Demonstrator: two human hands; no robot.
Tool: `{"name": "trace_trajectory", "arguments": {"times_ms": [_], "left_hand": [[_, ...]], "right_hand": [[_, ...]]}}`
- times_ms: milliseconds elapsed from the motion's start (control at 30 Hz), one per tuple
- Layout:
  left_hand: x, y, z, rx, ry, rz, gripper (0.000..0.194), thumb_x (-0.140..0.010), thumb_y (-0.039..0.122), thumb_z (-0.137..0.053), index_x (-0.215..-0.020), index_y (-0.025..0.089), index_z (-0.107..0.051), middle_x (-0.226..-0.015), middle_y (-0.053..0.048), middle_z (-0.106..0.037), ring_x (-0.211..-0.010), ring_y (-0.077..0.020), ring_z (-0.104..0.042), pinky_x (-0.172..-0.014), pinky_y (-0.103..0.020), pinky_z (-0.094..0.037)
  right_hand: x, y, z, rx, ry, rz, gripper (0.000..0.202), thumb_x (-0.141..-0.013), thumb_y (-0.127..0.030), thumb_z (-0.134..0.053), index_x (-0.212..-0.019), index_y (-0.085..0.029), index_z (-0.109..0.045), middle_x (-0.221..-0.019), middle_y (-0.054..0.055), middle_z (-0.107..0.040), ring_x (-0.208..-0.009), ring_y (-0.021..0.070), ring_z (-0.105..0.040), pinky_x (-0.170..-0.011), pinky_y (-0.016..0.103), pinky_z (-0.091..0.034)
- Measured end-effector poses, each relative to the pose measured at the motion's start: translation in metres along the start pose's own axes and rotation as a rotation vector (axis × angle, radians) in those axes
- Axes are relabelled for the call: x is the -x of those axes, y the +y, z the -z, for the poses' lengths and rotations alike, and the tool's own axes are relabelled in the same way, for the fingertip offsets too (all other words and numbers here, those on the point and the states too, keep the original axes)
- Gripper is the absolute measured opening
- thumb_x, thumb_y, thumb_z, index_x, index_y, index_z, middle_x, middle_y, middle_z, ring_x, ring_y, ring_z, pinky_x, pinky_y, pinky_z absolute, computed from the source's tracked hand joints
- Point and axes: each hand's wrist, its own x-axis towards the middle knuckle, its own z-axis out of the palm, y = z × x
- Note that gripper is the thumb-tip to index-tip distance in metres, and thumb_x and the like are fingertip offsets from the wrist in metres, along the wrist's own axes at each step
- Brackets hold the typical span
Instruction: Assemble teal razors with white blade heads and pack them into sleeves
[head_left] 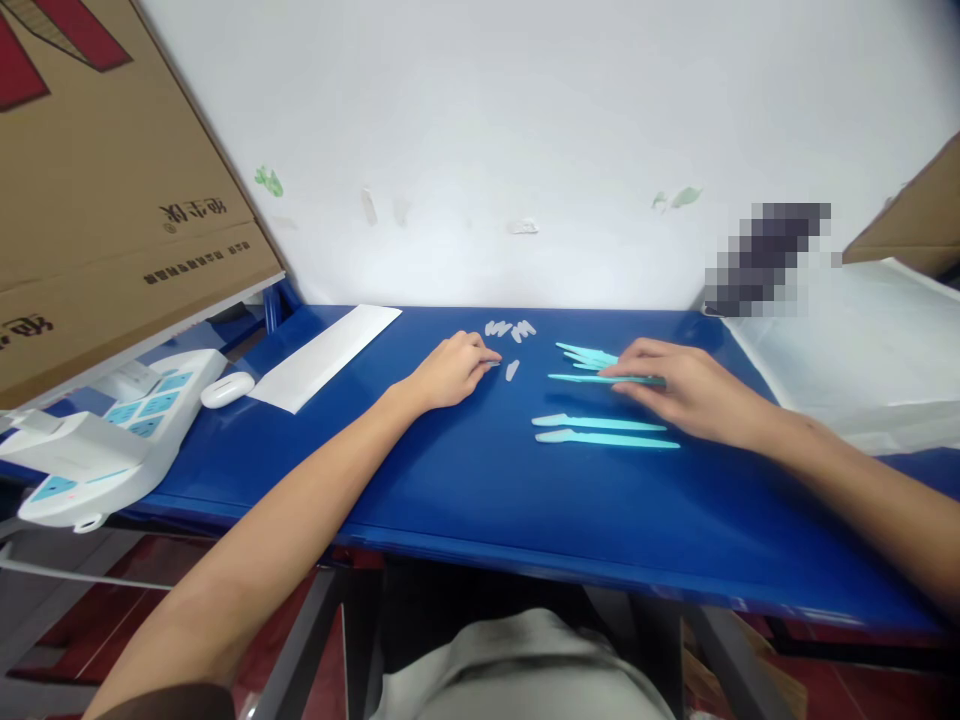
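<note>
My left hand (452, 370) is closed in a pinch on a small clear blade cap (493, 363), mostly hidden by the fingertips. Just right of it, a single loose blade cap (512, 371) lies on the blue table. Several more blade caps (517, 332) are grouped farther back. Between the fingers of my right hand (679, 390) is a turquoise eyebrow razor (574, 379), its blade end pointing left. Behind it, a small pile of eyebrow razors (587, 353) is partly covered by that hand. Nearer to me, two eyebrow razors (611, 440) lie side by side, whitish ends to the left.
A white paper strip (330, 355) lies on the blue table (450, 490) at left, beside a white oval case (227, 389) and a power strip (169, 420) with plugs. A cardboard box (112, 170) stands at far left. Plastic sheeting (862, 340) covers the right side.
</note>
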Motion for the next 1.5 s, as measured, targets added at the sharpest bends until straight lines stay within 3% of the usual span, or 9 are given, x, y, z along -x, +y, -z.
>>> {"name": "trace_trajectory", "arguments": {"times_ms": [233,367,500,633,733,933,1167,1300,1500], "left_hand": [[-0.006,0.010,-0.005,0.078,0.128,0.065,0.026,-0.098,0.027,-0.056,-0.116,0.020,-0.074,-0.096,-0.006,-0.079,-0.094,-0.0260,-0.070,-0.089,-0.039,-0.054],[-0.010,0.017,-0.010,-0.004,0.147,0.051,0.027,-0.096,0.019,-0.050,-0.106,0.020,-0.075,-0.100,-0.008,-0.077,-0.095,-0.0270,-0.071,-0.085,-0.040,-0.055],[-0.013,0.022,-0.013,-0.026,0.121,0.069,0.034,-0.093,0.014,-0.048,-0.105,0.019,-0.079,-0.110,-0.010,-0.077,-0.103,-0.0294,-0.070,-0.092,-0.043,-0.056],[-0.014,0.027,-0.012,0.033,0.144,0.078,0.028,-0.095,0.024,-0.054,-0.096,0.018,-0.082,-0.108,-0.011,-0.078,-0.101,-0.0290,-0.071,-0.094,-0.044,-0.057],[-0.013,0.028,-0.011,0.080,0.155,0.045,0.027,-0.096,0.035,-0.062,-0.098,0.017,-0.082,-0.107,-0.011,-0.078,-0.101,-0.0295,-0.071,-0.096,-0.047,-0.057],[-0.008,0.024,-0.009,0.268,0.097,-0.099,0.020,-0.097,0.028,-0.066,-0.108,0.019,-0.081,-0.108,-0.008,-0.080,-0.096,-0.0223,-0.073,-0.091,-0.037,-0.057],[-0.005,0.029,-0.009,0.521,0.052,-0.022,0.023,-0.088,0.025,-0.079,-0.109,0.016,-0.079,-0.094,-0.005,-0.081,-0.084,-0.0171,-0.073,-0.083,-0.028,-0.056],[-0.004,0.031,-0.008,0.484,0.044,-0.028,0.012,-0.088,0.030,-0.080,-0.093,0.019,-0.082,-0.093,-0.004,-0.080,-0.082,-0.0169,-0.070,-0.077,-0.028,-0.053],[-0.003,0.030,-0.008,0.420,0.056,-0.072,0.012,-0.090,0.030,-0.078,-0.096,0.020,-0.083,-0.094,-0.005,-0.077,-0.082,-0.0163,-0.066,-0.077,-0.028,-0.049]], "right_hand": [[-0.002,-0.003,-0.009,-0.028,-0.027,-0.044,0.030,-0.100,-0.041,-0.047,-0.108,-0.022,-0.069,-0.105,0.010,-0.077,-0.090,0.0260,-0.073,-0.078,0.038,-0.055],[-0.001,-0.003,-0.010,0.021,-0.030,-0.097,0.029,-0.100,-0.040,-0.045,-0.110,-0.023,-0.067,-0.106,0.009,-0.078,-0.092,0.0270,-0.074,-0.079,0.039,-0.055],[-0.001,-0.005,-0.008,0.069,-0.054,-0.172,0.030,-0.098,-0.038,-0.044,-0.109,-0.024,-0.067,-0.105,0.008,-0.078,-0.091,0.0280,-0.074,-0.076,0.039,-0.054],[-0.002,-0.007,-0.007,0.071,-0.047,-0.193,0.028,-0.097,-0.037,-0.045,-0.108,-0.024,-0.067,-0.104,0.008,-0.078,-0.089,0.0274,-0.073,-0.075,0.039,-0.053],[-0.001,-0.008,-0.008,0.078,-0.034,-0.186,0.029,-0.098,-0.037,-0.045,-0.111,-0.024,-0.067,-0.107,0.008,-0.078,-0.090,0.0270,-0.073,-0.075,0.039,-0.054],[0.001,-0.005,-0.009,0.075,-0.020,-0.119,0.034,-0.099,-0.033,-0.045,-0.122,-0.023,-0.067,-0.117,0.009,-0.076,-0.096,0.0261,-0.073,-0.078,0.038,-0.055],[0.002,-0.011,-0.009,0.110,-0.077,-0.097,0.036,-0.096,-0.032,-0.045,-0.120,-0.024,-0.071,-0.118,0.007,-0.077,-0.094,0.0256,-0.074,-0.077,0.039,-0.056],[0.002,-0.013,-0.008,0.085,-0.108,-0.046,0.039,-0.098,-0.033,-0.042,-0.122,-0.024,-0.072,-0.122,0.007,-0.076,-0.101,0.0262,-0.073,-0.084,0.040,-0.056],[0.003,-0.013,-0.010,0.078,-0.148,0.012,0.044,-0.103,-0.033,-0.039,-0.134,-0.027,-0.070,-0.117,0.007,-0.076,-0.099,0.0249,-0.072,-0.079,0.037,-0.054]]}}
